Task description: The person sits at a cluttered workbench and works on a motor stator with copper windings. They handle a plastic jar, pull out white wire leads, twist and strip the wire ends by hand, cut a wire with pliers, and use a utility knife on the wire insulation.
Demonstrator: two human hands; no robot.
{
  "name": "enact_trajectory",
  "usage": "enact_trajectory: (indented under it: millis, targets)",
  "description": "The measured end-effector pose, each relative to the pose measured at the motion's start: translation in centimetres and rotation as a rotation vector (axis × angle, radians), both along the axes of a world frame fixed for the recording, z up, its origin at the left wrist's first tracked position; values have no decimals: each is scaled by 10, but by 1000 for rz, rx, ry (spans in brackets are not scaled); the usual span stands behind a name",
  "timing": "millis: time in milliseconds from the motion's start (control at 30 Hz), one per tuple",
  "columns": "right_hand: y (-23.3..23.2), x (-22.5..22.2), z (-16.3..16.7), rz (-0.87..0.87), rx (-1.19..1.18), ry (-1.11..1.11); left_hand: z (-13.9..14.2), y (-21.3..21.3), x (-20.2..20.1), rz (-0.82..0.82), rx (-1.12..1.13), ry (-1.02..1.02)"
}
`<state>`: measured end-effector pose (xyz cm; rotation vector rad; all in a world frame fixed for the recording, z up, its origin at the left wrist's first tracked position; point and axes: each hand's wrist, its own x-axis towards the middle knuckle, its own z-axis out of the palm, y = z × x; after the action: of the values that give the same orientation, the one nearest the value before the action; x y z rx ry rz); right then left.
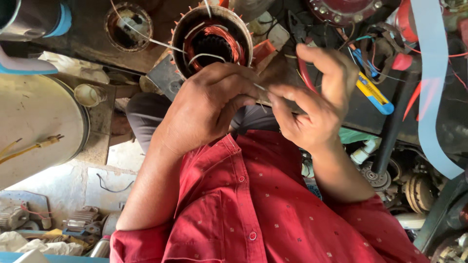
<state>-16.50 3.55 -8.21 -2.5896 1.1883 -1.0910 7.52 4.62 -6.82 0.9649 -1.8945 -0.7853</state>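
both hands [263,95] pinch a thin white strip [260,88] — just below the copper-wound stator [213,41].

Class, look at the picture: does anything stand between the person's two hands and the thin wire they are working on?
Nothing visible does. The left hand and right hand both pinch the thin wire directly, just below the copper-wound stator.

Single head-worn view, steeply downward and close over both hands, chest and cluttered workbench [370,112].
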Motion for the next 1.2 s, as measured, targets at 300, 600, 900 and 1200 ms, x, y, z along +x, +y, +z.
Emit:
enact_trajectory:
  millis: [300, 600, 900, 1200]
  targets:
    - [18, -10, 2, -48, 36, -32, 7, 16, 19, -17, -81, -17]
    - [25, -41, 27, -131, -48, -121, -6, 16, 19, 141, -94, -20]
    - [17, -56, 35, -239, 94, 44, -13, -6, -1, 247, -229, -251]
    - [49, 9, 39, -118, -206, 189, -21, -2, -3, 240, -199, -191]
